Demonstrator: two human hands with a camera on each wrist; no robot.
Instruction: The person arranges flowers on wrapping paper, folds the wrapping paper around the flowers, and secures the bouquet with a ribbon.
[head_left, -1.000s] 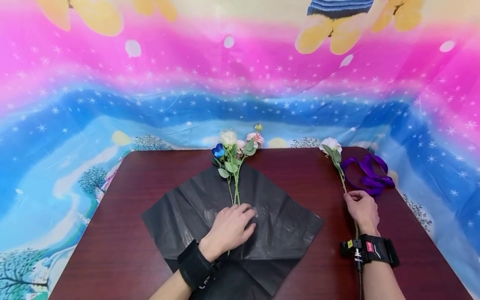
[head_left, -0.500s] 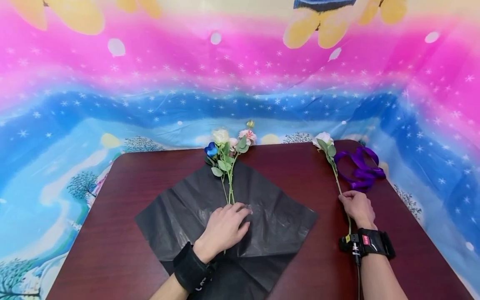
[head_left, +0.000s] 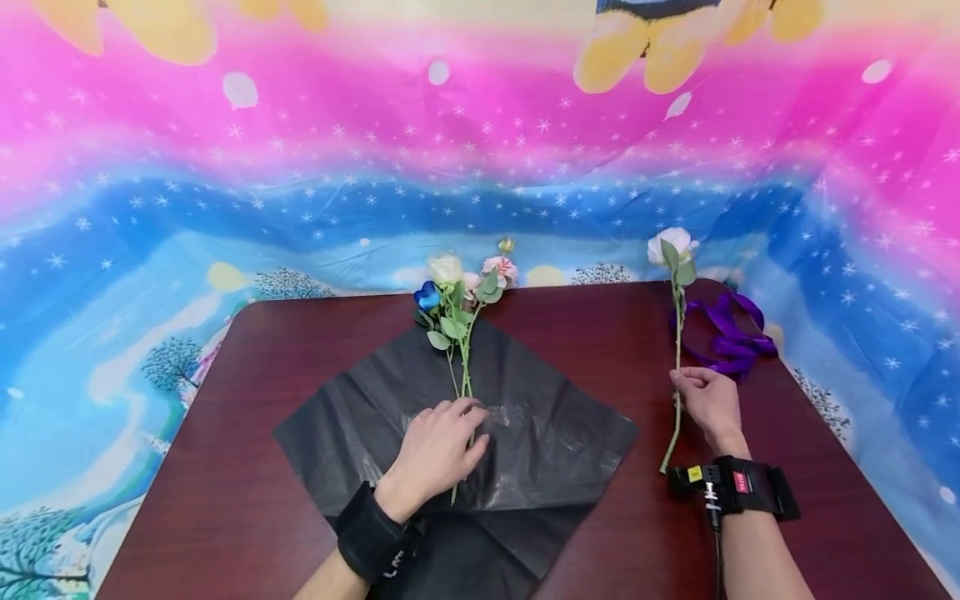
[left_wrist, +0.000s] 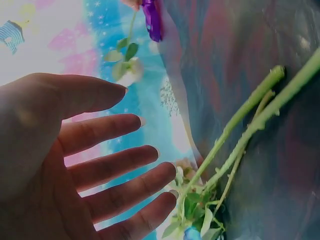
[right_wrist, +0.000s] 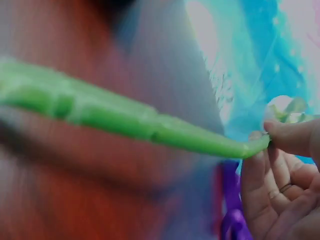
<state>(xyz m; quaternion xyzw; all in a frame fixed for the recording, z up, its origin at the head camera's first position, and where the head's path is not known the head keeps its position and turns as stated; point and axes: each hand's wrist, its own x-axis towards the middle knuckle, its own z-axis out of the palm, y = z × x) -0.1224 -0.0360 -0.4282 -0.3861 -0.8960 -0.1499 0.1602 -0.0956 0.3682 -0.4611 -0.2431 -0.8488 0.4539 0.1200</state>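
Observation:
My right hand (head_left: 711, 404) pinches the green stem of a white artificial rose (head_left: 678, 325) between thumb and fingertips, at the right of the table. The rose stands almost upright, its bare stem end hanging below the hand. In the right wrist view the stem (right_wrist: 125, 122) runs close past the camera. Over the black wrapping paper (head_left: 558, 442) my left hand (head_left: 435, 454) hovers with its fingers spread, as the left wrist view shows. Beneath it lie the stems of a small bunch of flowers (head_left: 459, 327), with cream, pink and blue blooms pointing away from me.
A loosely coiled purple ribbon (head_left: 738, 354) lies at the back right, just behind the right hand. The dark red wooden table (head_left: 225, 450) ends at a printed cloth backdrop (head_left: 480, 167). A cable (head_left: 717, 550) trails along the right forearm.
My right hand has lifted the white rose off the table and tipped it upright, its bloom rising. The left hand has shifted slightly left over the paper. The bunch has stayed in place.

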